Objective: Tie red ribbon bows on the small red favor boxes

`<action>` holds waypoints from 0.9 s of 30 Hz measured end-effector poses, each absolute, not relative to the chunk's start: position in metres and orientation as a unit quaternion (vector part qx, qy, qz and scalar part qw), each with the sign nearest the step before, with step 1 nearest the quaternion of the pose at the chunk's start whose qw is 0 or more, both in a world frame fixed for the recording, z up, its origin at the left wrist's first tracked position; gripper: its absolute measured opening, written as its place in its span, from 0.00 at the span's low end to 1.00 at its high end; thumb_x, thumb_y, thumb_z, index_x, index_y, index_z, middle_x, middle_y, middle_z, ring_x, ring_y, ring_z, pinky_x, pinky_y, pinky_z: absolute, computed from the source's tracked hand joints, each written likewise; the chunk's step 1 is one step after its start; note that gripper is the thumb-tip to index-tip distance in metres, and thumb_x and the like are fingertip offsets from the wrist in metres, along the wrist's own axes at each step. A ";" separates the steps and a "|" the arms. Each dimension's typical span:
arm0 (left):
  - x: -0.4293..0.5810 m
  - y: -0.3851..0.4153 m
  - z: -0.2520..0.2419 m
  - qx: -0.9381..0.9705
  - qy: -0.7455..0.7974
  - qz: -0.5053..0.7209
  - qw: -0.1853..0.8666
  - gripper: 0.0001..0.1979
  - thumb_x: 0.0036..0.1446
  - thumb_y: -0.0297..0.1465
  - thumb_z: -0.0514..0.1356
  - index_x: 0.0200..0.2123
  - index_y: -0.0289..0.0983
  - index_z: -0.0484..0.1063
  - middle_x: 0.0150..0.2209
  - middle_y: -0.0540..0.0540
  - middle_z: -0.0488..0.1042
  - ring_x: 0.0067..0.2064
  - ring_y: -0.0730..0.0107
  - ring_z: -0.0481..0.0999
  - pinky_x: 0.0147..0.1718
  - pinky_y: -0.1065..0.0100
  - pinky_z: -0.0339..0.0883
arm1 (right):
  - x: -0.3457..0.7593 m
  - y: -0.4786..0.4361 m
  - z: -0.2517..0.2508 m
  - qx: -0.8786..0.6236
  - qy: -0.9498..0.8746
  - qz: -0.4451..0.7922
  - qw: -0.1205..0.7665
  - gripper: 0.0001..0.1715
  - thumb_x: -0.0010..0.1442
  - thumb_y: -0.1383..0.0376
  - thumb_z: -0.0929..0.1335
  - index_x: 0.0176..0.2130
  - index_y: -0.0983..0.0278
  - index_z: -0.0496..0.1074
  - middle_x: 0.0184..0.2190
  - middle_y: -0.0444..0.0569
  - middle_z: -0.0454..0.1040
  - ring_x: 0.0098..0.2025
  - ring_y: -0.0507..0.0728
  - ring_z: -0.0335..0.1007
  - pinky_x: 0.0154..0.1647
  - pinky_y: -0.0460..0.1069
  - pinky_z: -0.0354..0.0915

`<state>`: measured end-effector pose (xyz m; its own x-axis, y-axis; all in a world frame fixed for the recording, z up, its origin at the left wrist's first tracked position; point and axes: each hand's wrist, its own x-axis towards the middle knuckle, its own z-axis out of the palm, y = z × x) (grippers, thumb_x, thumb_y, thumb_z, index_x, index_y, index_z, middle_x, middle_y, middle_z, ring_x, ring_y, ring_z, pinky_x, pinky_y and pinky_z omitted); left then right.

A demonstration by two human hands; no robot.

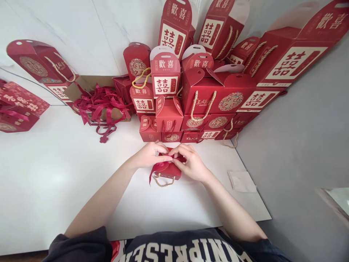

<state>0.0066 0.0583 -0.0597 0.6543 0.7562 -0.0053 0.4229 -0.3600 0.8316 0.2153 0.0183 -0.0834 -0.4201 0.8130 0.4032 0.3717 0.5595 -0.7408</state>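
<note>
Two hands, one left hand [154, 153] and one right hand [193, 163]. Between them, one box [172, 174] with one ribbon [151, 176] tail hanging and one rope handle [165, 185] in sight. One carton [89, 80], filled with loose ribbons [102, 103] (a tangle, so no honest total there, just many). One cloth [242, 181], one table [54, 174], two sleeves [81, 243]. The stacked boxes [188, 94] run to well over ten (they overlap, so the exact number cannot be told). White labels [163, 85]: at least eight, counting the stack and the left side. One yellow cord [141, 78].
</note>
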 end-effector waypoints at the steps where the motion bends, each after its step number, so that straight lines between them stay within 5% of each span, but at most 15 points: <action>1: 0.007 0.059 -0.061 0.804 0.367 0.198 0.424 0.12 0.57 0.41 0.63 0.32 0.40 0.82 0.36 0.46 0.81 0.41 0.63 0.75 0.49 0.61 0.63 | 0.215 0.018 -0.082 -0.375 -0.786 0.293 0.395 0.07 0.63 0.68 0.67 0.43 0.59 0.71 0.38 0.48 0.73 0.41 0.57 0.68 0.49 0.55 0.60; 7: 0.008 0.058 -0.061 0.826 0.374 0.178 0.383 0.11 0.57 0.41 0.62 0.31 0.40 0.79 0.35 0.50 0.80 0.39 0.67 0.76 0.64 0.51 0.44 | 0.217 0.020 -0.085 -0.411 -0.759 0.306 0.401 0.06 0.64 0.63 0.67 0.42 0.59 0.73 0.41 0.50 0.73 0.45 0.59 0.68 0.50 0.55 0.61; 10: 0.009 0.055 -0.057 0.808 0.383 0.181 0.410 0.11 0.56 0.40 0.63 0.31 0.38 0.76 0.31 0.51 0.78 0.35 0.69 0.76 0.60 0.51 0.53 | 0.217 0.022 -0.088 -0.408 -0.755 0.313 0.406 0.04 0.64 0.63 0.67 0.38 0.60 0.73 0.39 0.49 0.73 0.42 0.57 0.68 0.47 0.54 0.62; 13: 0.008 0.052 -0.052 0.753 0.397 0.203 0.484 0.12 0.56 0.40 0.63 0.32 0.37 0.69 0.32 0.50 0.75 0.34 0.70 0.76 0.46 0.61 0.67 | 0.219 0.023 -0.089 -0.396 -0.740 0.340 0.425 0.06 0.66 0.64 0.65 0.36 0.61 0.71 0.37 0.48 0.73 0.40 0.56 0.68 0.45 0.52 0.63; 22: 0.004 0.054 -0.051 0.726 0.390 0.186 0.535 0.13 0.57 0.39 0.62 0.31 0.36 0.64 0.32 0.50 0.71 0.36 0.70 0.74 0.36 0.68 0.65 | 0.219 0.022 -0.091 -0.372 -0.730 0.396 0.414 0.11 0.61 0.59 0.70 0.43 0.60 0.70 0.41 0.49 0.74 0.44 0.58 0.69 0.49 0.53 0.63; 27: 0.005 0.052 -0.050 0.709 0.374 0.188 0.568 0.12 0.58 0.38 0.61 0.31 0.36 0.64 0.36 0.47 0.75 0.40 0.65 0.77 0.40 0.64 0.68 | 0.213 0.023 -0.099 -0.368 -0.732 0.351 0.453 0.04 0.62 0.62 0.69 0.35 0.59 0.72 0.34 0.47 0.76 0.38 0.57 0.69 0.49 0.55 0.63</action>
<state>0.0052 0.0523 -0.0502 0.6492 0.7437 -0.1591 0.3172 -0.0747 0.9454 0.2130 0.0234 -0.0995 -0.3191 0.8568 0.4050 0.2200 0.4826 -0.8477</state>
